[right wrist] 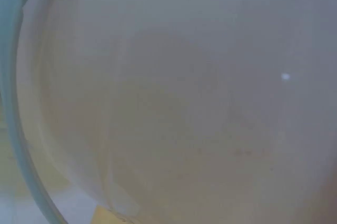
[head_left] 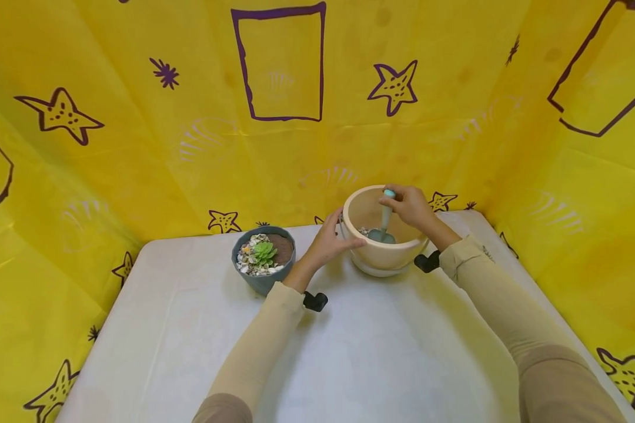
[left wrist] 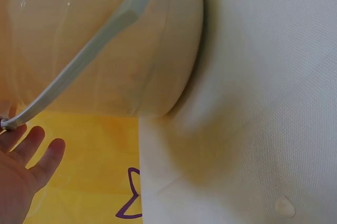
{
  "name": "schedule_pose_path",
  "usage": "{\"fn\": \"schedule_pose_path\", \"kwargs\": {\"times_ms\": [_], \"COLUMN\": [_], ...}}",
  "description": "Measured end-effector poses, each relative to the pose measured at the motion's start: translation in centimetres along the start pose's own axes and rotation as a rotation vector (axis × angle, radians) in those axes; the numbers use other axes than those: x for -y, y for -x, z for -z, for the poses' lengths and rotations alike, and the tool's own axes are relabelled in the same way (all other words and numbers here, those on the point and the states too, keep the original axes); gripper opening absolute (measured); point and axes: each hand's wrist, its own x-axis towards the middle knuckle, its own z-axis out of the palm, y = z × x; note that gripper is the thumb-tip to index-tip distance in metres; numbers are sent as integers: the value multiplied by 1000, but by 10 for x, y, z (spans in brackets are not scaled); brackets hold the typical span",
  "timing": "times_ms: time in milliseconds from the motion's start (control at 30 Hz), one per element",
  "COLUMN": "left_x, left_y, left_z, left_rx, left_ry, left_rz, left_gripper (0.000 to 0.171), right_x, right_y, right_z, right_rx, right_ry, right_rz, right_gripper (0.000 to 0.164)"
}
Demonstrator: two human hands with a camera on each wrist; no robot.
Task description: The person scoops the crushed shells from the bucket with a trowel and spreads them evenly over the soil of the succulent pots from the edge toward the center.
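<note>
Nearby, succulent pot; left grip wide against bucket, right grip snug round scoop.

- The table, as I see it, wears a white cover and spreads from the middle of the head view's frame to its bottom edge.
- Right of centre in that frame, a cream bucket stands upright near the table's far edge.
- Left of centre, a blue-grey pot sits well apart from it.
- A small clear blob lies on the cover, lower right in the left wrist view.
</note>
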Motion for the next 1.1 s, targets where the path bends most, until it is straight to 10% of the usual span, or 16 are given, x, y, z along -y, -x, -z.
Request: {"fn": "schedule_pose_path", "kwargs": {"times_ms": [833,1100], "left_x": [2,1], "left_y": [-3,-2], "left_z": [-1,-1], "left_rx": [-4,-13], "left_ry": [7,7], "left_rz": [5,-5], "left_gripper": [104,101], "right_x": [1,1], "right_y": [13,7], "right_z": [-5,-3], "right_rx": [-62,-35], "right_ry": [-111,40], "right_rz": [82,113], "right_gripper": [32,33]}}
